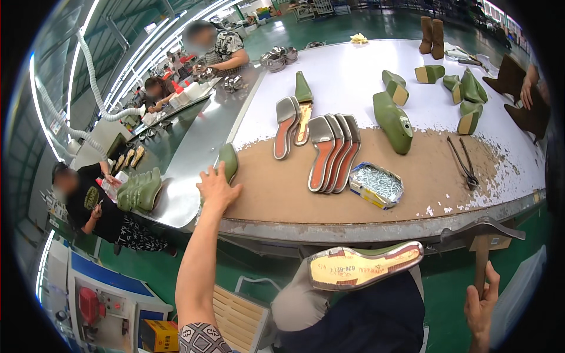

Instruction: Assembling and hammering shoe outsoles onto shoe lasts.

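My left hand [216,189] reaches over the table's near left edge, fingers spread, right against a green shoe last [229,160]. Whether it touches the last I cannot tell. In my right hand [481,303], low at the right, is the wooden handle of a hammer [482,235], its dark head uppermost. Across my lap lies another green last with its underside up, bearing a pale yellow insole [353,269] with a dark red border. Beyond my left hand, several silver-and-orange soles [322,156] stand in a row beside an open box of nails [378,185].
Pincers [464,163] lie on the brown board at the right. Several more green lasts [394,125] and brown boots [432,38] stand on the white table [347,65]. Another person's hand [528,88] holds brown material at the far right. Co-workers sit along the left.
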A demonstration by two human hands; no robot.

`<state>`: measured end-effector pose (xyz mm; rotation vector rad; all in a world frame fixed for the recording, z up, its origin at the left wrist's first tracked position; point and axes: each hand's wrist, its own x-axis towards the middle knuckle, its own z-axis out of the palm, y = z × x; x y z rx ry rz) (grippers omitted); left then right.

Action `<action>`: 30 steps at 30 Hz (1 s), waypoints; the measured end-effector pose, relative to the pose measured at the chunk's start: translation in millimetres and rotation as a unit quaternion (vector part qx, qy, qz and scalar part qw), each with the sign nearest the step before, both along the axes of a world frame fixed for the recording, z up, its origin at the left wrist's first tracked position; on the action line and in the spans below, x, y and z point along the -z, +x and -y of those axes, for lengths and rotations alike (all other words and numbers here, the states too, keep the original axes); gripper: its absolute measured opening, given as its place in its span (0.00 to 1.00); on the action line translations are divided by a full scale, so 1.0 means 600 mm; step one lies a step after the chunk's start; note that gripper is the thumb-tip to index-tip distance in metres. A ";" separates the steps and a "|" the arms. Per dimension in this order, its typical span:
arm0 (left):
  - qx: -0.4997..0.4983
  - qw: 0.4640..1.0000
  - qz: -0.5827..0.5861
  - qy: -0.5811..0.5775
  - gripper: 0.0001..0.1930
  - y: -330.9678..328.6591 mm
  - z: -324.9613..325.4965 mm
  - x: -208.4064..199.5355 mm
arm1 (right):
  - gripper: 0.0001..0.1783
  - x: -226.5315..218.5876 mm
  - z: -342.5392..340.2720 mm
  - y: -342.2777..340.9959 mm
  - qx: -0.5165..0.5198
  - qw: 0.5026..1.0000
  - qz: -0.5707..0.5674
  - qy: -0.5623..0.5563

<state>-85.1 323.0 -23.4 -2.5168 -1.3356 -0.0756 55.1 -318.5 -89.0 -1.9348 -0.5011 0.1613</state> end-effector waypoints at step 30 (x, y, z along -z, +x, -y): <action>-0.003 0.142 0.792 -0.594 0.19 0.091 0.353 -0.048 | 0.29 -0.113 -0.344 -0.029 -0.259 0.918 0.245 0.174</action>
